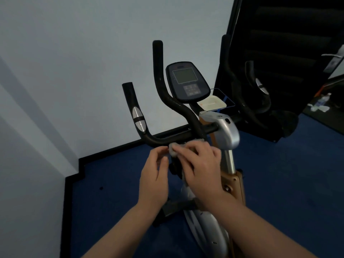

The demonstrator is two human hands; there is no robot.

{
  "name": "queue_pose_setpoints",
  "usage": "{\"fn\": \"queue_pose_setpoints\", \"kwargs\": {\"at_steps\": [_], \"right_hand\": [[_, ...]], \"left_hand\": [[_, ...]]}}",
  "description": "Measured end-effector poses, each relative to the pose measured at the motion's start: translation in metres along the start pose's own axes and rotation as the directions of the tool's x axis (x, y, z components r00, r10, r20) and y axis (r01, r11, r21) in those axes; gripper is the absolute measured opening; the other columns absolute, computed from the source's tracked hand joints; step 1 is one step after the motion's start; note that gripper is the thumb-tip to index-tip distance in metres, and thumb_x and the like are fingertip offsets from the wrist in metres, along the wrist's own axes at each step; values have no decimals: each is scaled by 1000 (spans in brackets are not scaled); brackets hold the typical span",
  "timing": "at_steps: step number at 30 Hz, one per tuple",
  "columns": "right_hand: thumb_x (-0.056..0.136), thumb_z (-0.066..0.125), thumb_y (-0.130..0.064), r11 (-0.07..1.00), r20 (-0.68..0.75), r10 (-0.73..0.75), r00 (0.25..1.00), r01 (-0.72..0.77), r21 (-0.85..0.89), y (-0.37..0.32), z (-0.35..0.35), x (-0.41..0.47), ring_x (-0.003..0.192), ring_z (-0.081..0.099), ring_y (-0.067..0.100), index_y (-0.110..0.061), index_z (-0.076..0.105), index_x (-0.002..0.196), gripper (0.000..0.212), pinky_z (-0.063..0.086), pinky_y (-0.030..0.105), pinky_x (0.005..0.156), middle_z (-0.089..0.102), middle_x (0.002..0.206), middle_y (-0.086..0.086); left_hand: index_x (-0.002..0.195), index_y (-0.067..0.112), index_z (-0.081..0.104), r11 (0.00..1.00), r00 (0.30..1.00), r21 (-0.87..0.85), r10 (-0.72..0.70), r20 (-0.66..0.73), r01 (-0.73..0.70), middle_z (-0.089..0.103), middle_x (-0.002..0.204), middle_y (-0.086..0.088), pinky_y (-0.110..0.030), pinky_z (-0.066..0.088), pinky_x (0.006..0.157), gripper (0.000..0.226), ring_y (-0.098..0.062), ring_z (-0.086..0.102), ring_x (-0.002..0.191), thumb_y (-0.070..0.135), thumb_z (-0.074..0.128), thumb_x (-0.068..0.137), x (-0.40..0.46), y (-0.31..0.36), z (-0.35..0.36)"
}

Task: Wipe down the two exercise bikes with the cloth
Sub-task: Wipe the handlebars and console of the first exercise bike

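- The right hand [201, 164] pinched the cloth [174, 150] against the handlebar [163, 139], just under the centre of the frame; that grip was closed round the rag.
- The left hand [155, 175] sat at 9 o'clock of the cloth, fingers loosely curled, thumb and fingertips at the cloth's edge; whether it actually pinched the rag could not be told.
- The bike's console [188, 81] stood at 12 o'clock from the hands, a tray [214, 103] at 1 o'clock.
- Only this bike [227, 131] showed plainly; dark bars at 2 o'clock may have belonged to a second one.
- Risk, as I judged it: the bunched cloth could slip off the round bar and drop to the floor [111, 183], or leave the bar's underside and the chrome pulse pad [138, 118] unwiped.
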State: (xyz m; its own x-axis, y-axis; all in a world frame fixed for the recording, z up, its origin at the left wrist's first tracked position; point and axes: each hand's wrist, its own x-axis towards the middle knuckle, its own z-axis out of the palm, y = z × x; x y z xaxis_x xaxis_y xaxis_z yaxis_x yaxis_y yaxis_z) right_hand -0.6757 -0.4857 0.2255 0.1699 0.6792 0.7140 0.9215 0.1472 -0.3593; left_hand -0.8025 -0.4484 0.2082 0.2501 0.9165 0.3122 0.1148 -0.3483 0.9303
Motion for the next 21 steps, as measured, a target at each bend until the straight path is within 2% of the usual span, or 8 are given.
{"fn": "queue_pose_setpoints", "kwargs": {"at_steps": [3, 5, 9, 11, 13, 16, 19, 21], "right_hand": [[93, 53, -22, 991, 40, 93, 995, -97, 94, -9, 2, 3, 86, 61, 11, -19, 70, 106, 22, 38, 29, 78, 64, 97, -5], [94, 54, -20, 980, 43, 134, 990, -139, 145, -11, 0, -17, 84, 61, 9, -17, 70, 103, 19, 46, 27, 74, 63, 99, -5], [91, 61, -12, 981, 34, 109, 993, -113, 159, -10, -6, -24, 76, 62, 7, -14, 72, 100, 14, 53, 27, 57, 64, 98, -4], [91, 62, -10, 979, 33, 115, 993, -119, 167, -14, -1, -3, 79, 63, 7, -13, 72, 98, 12, 53, 26, 61, 65, 97, -4], [92, 62, -8, 959, 19, 182, 983, -181, 219, -20, 5, 8, 84, 64, 6, -12, 71, 97, 11, 54, 26, 69, 67, 98, -4], [94, 59, -11, 911, 53, 250, 967, -254, 324, -23, 2, -10, 91, 62, 2, -12, 68, 100, 11, 53, 21, 77, 66, 99, -6], [94, 58, -13, 896, 68, 234, 970, -242, 372, -23, -5, -31, 93, 61, -1, -13, 67, 102, 12, 49, 13, 79, 64, 98, -8], [93, 60, -7, 902, 77, 233, 969, -245, 354, -24, -3, -21, 91, 61, 0, -11, 67, 100, 11, 50, 15, 78, 65, 97, -6]], "left_hand": [[117, 28, 57, 1000, 1000, -13, -8, -7, 8, 63, 110, 18, -16, 46, 90, 26, -4, 59, 109, 13, 44, 101, 4, 0, -1], [116, 27, 58, 999, 1000, -29, -17, -8, 17, 63, 109, 18, -15, 46, 89, 24, -3, 59, 109, 13, 45, 101, 5, -1, -1], [114, 26, 59, 998, 1000, -59, 2, 30, -1, 64, 104, 17, -12, 46, 81, 26, -3, 61, 101, 10, 42, 102, 1, 1, 4], [112, 26, 59, 998, 999, -66, -8, 47, 11, 64, 101, 18, -10, 45, 79, 29, -2, 61, 97, 8, 39, 102, -2, 0, 8], [108, 28, 61, 995, 997, -88, -50, 52, 55, 65, 96, 16, -12, 46, 76, 31, -4, 62, 90, 9, 36, 103, -2, -2, 11], [103, 26, 63, 994, 996, -84, -61, 70, 66, 66, 90, 10, -17, 47, 74, 30, -8, 62, 84, 11, 36, 104, -1, -5, 11], [104, 24, 65, 991, 997, -117, -56, 62, 63, 68, 95, 10, -16, 47, 77, 27, -8, 63, 91, 20, 38, 102, 2, -5, 9], [107, 22, 65, 989, 998, -139, -48, 51, 55, 68, 99, 9, -16, 47, 81, 30, -9, 63, 97, 26, 36, 99, 4, -3, 10]]}}
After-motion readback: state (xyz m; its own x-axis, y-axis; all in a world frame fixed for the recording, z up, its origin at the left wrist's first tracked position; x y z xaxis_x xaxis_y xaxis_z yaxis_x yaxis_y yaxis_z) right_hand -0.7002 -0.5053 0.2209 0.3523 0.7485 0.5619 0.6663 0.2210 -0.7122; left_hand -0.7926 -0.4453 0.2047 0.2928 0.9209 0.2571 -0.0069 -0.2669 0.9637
